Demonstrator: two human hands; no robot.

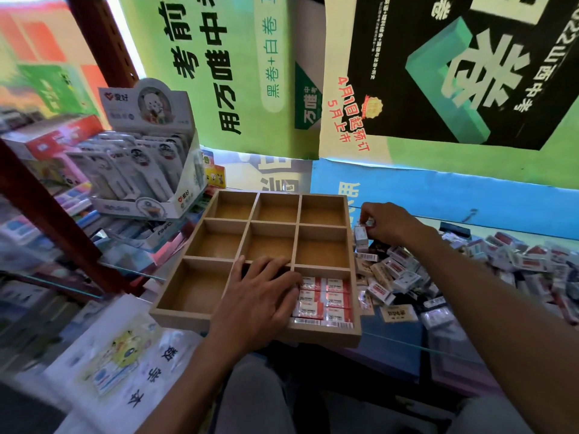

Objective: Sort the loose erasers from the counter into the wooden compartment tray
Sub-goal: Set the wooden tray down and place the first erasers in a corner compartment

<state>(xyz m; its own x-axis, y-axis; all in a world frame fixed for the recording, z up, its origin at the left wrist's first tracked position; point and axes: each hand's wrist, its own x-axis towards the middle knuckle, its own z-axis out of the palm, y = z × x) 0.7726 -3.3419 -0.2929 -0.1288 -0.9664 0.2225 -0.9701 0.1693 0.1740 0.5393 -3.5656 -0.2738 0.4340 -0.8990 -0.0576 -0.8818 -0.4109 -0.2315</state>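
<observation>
The right hand (387,225) is reaching out to the far left corner of the pile of loose erasers (470,261), which is lying on the counter just to the right of the wooden compartment tray (352,245). Its fingers are curling around a small stack of erasers (362,234) and are pinching it, so this hand is gripping and not free. The stack is standing just beside the right wall of the tray, about at the level of the middle row, and its long side seems to be pointing up, though the fingers are hiding part of it. The left hand (263,296) is lying flat over the near middle compartment, with the fingers straight and spread, and it is holding nothing; the fingertips are touching the packed erasers (326,300) in the near right compartment, which is looking full in two neat columns with the long sides lying left to right. All other compartments that are showing are empty. So the way from the grip to the tray is going to the left, over the right wall, and the right hand is the nearer one. I am judging that the middle right compartment (322,252) is the closest free place, and that the stack is needing a turn to lie flat like the others.
</observation>
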